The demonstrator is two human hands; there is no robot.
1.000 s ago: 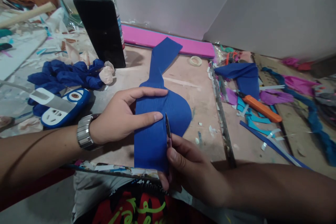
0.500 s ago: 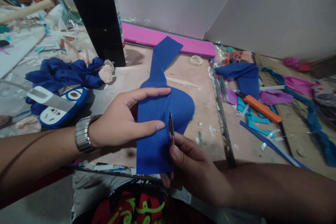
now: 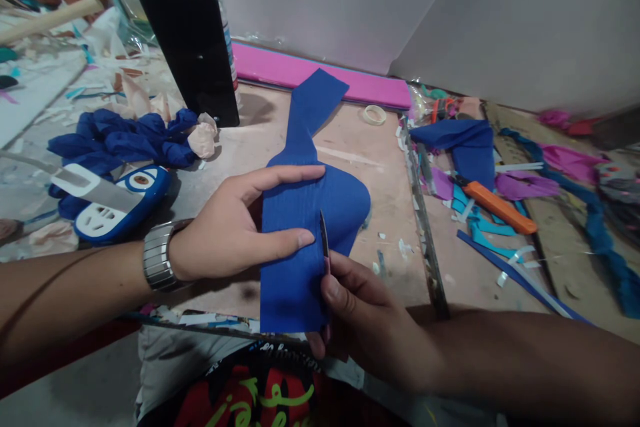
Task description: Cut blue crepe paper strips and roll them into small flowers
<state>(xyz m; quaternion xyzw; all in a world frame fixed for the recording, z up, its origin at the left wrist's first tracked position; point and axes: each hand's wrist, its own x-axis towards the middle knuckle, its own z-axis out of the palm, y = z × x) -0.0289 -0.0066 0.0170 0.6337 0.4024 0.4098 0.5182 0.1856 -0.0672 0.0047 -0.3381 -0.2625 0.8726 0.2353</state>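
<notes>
A long strip of blue crepe paper (image 3: 293,280) lies in front of me, folded over and wider at the right. My left hand (image 3: 240,220) grips it from the left, thumb and index finger stretched over its top face; the other fingers are hidden. In my right hand (image 3: 360,300) is a pair of scissors (image 3: 325,237) with pinkish handles, mostly covered by the fingers. Their dark blade points away from me along the paper's right edge, close to my left thumb tip. Whether the blades are apart I cannot tell.
A black phone (image 3: 193,57) leans upright at the back left. Nearer are bunched blue paper (image 3: 120,137) and a blue-white power socket (image 3: 123,203). Right of the board lie an orange cutter (image 3: 500,205) and paper scraps. A tape roll (image 3: 374,115) sits before a pink pack (image 3: 320,73).
The scissors and my right hand have shifted very slightly left against the paper edge. My left hand and the paper look nearly the same.
</notes>
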